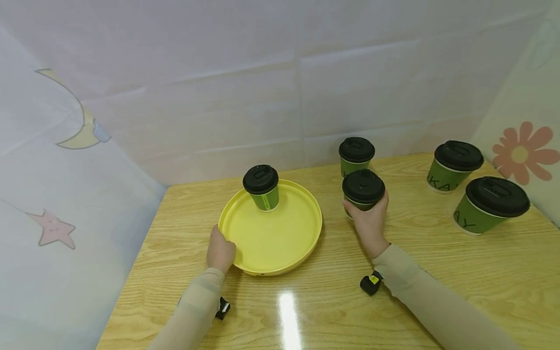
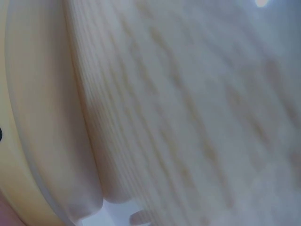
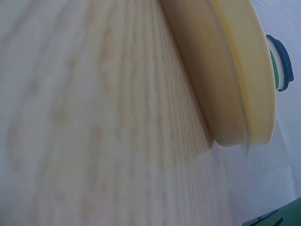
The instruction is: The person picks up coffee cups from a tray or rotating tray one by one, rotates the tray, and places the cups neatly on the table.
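Observation:
A round yellow tray (image 1: 273,243) lies on the wooden table, and my left hand (image 1: 220,250) grips its left rim. In the left wrist view, the tray's side wall (image 2: 51,113) runs down the left part. One green paper cup with a black lid (image 1: 264,200) stands upright on the tray near its far edge. To the right of the tray, my right hand (image 1: 371,218) holds another lidded green cup (image 1: 363,187), its thumb on the near left side. Part of a green cup (image 3: 280,217) shows in the right wrist view's lower corner.
Directly behind the held cup stands a similar lidded cup (image 1: 356,153). Two more, a farther one (image 1: 450,175) and a nearer one (image 1: 481,214), stand at the right of the table (image 1: 332,311). A pale cloth backdrop (image 1: 227,97) hangs along the table's back edge.

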Motion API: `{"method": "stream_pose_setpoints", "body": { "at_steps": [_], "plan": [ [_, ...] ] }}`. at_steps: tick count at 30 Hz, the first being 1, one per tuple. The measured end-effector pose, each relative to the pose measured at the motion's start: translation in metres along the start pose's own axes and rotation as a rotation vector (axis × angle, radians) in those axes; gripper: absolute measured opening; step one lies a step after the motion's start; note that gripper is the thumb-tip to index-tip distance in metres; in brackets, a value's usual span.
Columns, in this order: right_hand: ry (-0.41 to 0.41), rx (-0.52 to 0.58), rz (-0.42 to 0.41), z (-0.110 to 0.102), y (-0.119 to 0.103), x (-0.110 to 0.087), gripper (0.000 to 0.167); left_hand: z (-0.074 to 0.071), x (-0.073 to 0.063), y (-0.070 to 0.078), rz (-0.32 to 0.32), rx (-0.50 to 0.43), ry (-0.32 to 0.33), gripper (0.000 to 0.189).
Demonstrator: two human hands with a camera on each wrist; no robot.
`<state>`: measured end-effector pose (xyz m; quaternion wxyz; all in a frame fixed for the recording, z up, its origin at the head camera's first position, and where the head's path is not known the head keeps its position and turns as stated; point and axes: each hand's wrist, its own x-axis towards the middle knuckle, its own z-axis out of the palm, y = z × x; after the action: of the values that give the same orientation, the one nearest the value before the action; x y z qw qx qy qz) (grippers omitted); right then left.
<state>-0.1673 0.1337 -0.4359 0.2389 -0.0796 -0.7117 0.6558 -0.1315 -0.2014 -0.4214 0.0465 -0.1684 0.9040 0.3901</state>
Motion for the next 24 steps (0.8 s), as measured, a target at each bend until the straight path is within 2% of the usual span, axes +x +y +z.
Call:
{"method": "stream_pose_setpoints", "body": {
  "at_steps": [6,11,18,24],
  "plan": [
    [-0.003,0.005,0.022,-0.001,-0.002,0.001,0.097,0.001,0.001,-0.001,0.002,-0.009,-0.001,0.064],
    [-0.048,-0.043,0.045,-0.008,-0.005,0.005,0.094,0.002,0.002,-0.002,-0.007,-0.008,-0.009,0.064],
    [-0.215,-0.116,0.073,-0.025,-0.012,0.017,0.091,0.001,0.004,-0.003,-0.018,-0.004,-0.011,0.065],
    [-0.347,-0.134,-0.006,-0.039,-0.015,0.028,0.084,0.002,0.005,-0.002,-0.011,0.001,0.000,0.065]
  ]
}}
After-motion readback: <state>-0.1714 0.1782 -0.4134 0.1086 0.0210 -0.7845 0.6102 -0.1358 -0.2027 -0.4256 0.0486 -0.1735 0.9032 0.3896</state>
